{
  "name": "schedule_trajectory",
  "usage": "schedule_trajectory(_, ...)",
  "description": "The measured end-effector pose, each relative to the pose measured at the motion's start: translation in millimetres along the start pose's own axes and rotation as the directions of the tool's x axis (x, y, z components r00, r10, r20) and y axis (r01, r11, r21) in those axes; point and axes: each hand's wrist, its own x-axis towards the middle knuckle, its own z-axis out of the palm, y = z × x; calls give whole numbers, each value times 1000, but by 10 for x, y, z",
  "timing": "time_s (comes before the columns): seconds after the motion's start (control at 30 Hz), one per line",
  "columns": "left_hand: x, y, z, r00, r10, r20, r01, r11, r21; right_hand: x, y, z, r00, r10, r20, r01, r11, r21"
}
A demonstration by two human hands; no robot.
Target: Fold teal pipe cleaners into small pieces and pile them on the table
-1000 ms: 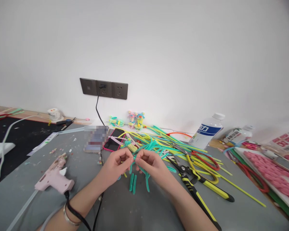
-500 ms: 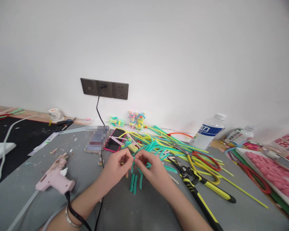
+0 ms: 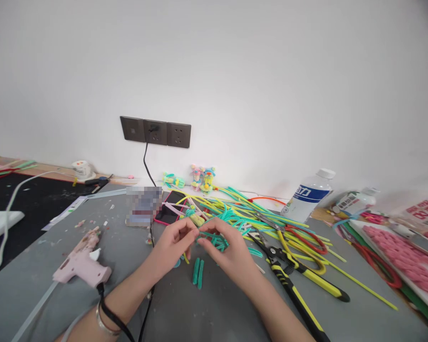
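Here, both hands meet over the middle of the grey table, thumbs and forefingers drawn in close, with a teal stem at the fingertips. The left hand pinches narrowly at the stem's left end; how firmly it grips, I cannot tell. The right hand has its thumb and forefinger a little apart around the stem, and whether both touch it is unclear. The visible part of the stem runs mostly sideways, its left end pointing at the left fingertips and the rest passing under the right hand, where its far end is hidden.

Just below the hands, two teal strips lie flat, side by side and nearly parallel. Their long axes run from near to far, the far ends leaning slightly right. Behind the right hand spreads a pile of teal and yellow stems, many slanting down to the right.

To the right, the pliers point their jaws up and left, handles toward the near right. On the left, the pink glue gun aims its nozzle away and rightward. A phone lies beyond the left hand, and a bottle stands right of the pile.
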Motion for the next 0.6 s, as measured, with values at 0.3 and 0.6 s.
schedule_trajectory(0.3,-9,3,-12,999,42,-25,-39,991,131,-32,42,49,988,-155,-27,147,970,-192)
schedule_trajectory(0.6,-24,9,-48,986,162,25,-159,911,381,-43,47,49,985,-174,-16,164,952,-259)
